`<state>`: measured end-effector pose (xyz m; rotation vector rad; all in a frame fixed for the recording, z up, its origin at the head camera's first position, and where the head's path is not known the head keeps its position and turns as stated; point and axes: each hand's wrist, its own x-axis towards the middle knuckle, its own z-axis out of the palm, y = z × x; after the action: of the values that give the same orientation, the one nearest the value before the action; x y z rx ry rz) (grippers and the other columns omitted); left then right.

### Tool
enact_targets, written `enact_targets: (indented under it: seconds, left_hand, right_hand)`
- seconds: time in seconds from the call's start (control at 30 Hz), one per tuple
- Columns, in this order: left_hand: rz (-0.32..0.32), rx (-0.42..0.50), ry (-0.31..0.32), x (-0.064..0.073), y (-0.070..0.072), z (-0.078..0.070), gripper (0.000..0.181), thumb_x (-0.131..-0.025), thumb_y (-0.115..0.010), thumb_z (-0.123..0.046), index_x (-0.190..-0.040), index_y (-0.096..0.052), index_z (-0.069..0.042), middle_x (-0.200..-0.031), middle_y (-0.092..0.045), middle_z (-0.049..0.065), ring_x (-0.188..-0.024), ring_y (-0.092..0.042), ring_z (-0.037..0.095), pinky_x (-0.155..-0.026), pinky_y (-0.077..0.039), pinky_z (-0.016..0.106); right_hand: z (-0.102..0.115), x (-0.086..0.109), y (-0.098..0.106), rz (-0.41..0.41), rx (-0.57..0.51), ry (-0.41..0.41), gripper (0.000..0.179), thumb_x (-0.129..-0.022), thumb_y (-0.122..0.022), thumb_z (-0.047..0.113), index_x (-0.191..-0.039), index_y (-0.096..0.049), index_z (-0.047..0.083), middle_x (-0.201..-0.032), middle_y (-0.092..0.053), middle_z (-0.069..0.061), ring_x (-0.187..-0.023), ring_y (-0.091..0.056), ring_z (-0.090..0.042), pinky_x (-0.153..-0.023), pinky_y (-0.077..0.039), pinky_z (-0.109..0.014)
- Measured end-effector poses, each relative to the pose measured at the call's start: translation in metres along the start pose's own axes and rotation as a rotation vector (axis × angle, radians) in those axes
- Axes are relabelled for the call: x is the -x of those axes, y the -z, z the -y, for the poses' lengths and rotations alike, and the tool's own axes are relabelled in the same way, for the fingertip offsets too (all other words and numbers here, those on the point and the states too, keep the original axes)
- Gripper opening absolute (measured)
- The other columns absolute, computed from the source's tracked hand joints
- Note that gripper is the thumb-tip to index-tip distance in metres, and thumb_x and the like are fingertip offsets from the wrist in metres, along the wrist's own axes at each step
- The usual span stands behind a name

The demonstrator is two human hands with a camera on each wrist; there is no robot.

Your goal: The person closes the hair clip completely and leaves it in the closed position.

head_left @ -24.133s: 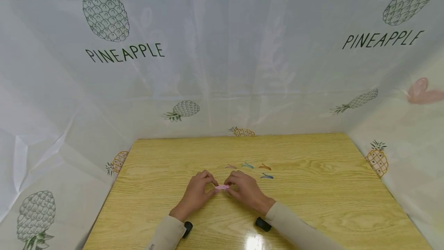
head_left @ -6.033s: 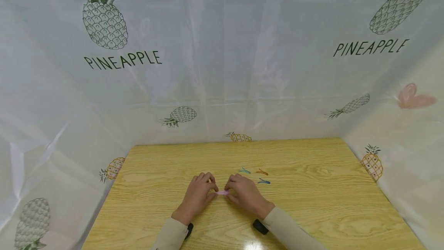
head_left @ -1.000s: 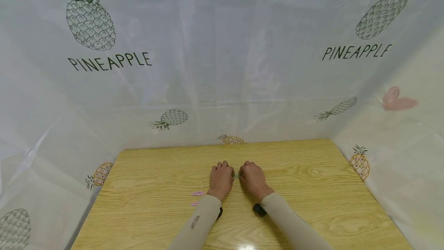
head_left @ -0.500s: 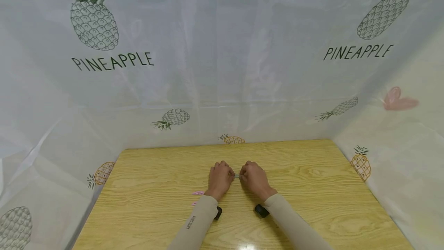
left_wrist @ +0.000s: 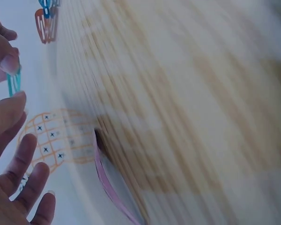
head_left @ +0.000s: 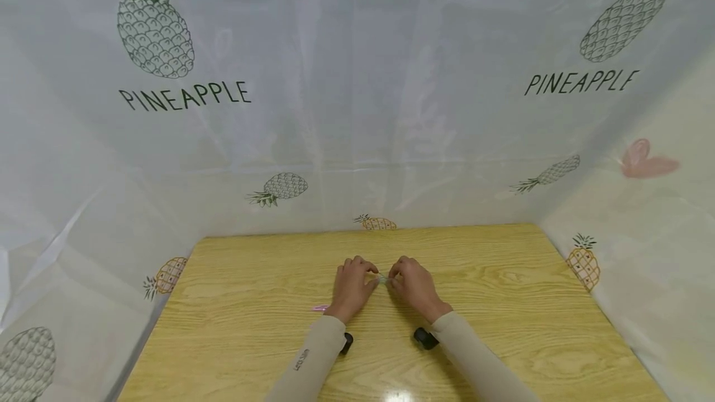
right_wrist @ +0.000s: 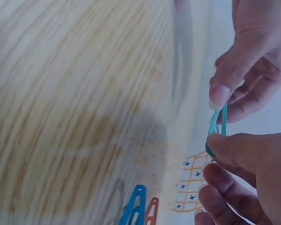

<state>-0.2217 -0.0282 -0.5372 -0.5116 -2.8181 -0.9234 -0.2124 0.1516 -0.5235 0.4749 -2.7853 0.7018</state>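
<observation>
A: What stood behind it all?
B: A pale sheet [head_left: 357, 79], printed with pineapples, creased, running out of frame above and at both sides; before it a wood-grained table [head_left: 503, 290], its near edge cut off, its grain smeared in the wrist views.
A: And the person?
B: Beige sleeves [head_left: 477, 355], cropped below; the left hand [head_left: 350, 292] pinched one end of a teal hair clip [right_wrist: 218, 124] between thumb and finger, its other fingers loosely spread; the right hand [head_left: 418, 289] pinched the other end likewise.
A: So the clip sat between them?
B: Yes, its ends hidden by fingertips; whether it touched the table, I couldn't tell.
A: Anything else?
B: A pink clip [head_left: 320, 308], partly behind the left wrist; a blue clip [right_wrist: 135, 206] and an orange clip [right_wrist: 151, 213], both cropped in the right wrist view.
</observation>
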Motion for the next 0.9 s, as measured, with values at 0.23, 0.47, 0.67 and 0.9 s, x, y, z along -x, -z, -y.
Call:
enact_targets:
  seconds: [0.23, 0.47, 0.67, 0.9]
  left_hand:
    - [0.003, 0.014, -0.036, 0.006, 0.007, 0.007, 0.022, -0.097, -0.079, -0.027, -0.116, -0.080, -0.017, -0.113, -0.065, 0.002, -0.103, -0.058, 0.025, -0.098, -0.047, 0.051]
    - [0.019, 0.076, -0.046, 0.013, 0.017, 0.008, 0.015, -0.096, -0.081, -0.025, -0.108, -0.082, -0.017, -0.110, -0.065, 0.003, -0.102, -0.058, 0.026, -0.098, -0.046, 0.054]
    - [0.022, 0.143, -0.041, 0.022, 0.026, 0.008, 0.009, -0.095, -0.082, -0.021, -0.103, -0.082, -0.016, -0.109, -0.065, 0.002, -0.104, -0.058, 0.027, -0.098, -0.045, 0.054]
    - [0.026, 0.180, -0.043, 0.034, 0.037, 0.007, 0.006, -0.094, -0.083, -0.018, -0.098, -0.081, -0.014, -0.110, -0.065, 0.002, -0.106, -0.058, 0.028, -0.099, -0.045, 0.057]
  right_hand:
    - [0.006, 0.003, 0.005, -0.004, 0.000, 0.041, 0.012, -0.087, -0.087, 0.005, -0.082, -0.077, 0.010, -0.091, -0.067, -0.003, -0.084, -0.066, -0.023, -0.069, -0.060, -0.040]
    - [0.011, 0.009, 0.009, 0.015, -0.020, 0.077, 0.012, -0.086, -0.088, 0.006, -0.083, -0.078, 0.012, -0.093, -0.067, -0.002, -0.084, -0.064, -0.020, -0.068, -0.058, -0.034]
    - [0.015, 0.014, 0.013, 0.041, -0.038, 0.126, 0.010, -0.088, -0.087, 0.008, -0.086, -0.079, 0.013, -0.093, -0.067, 0.001, -0.084, -0.063, -0.017, -0.068, -0.056, -0.030]
    - [0.022, 0.020, 0.017, 0.100, -0.086, 0.151, 0.004, -0.092, -0.084, 0.009, -0.092, -0.080, 0.011, -0.094, -0.067, 0.004, -0.088, -0.063, -0.016, -0.074, -0.057, -0.031]
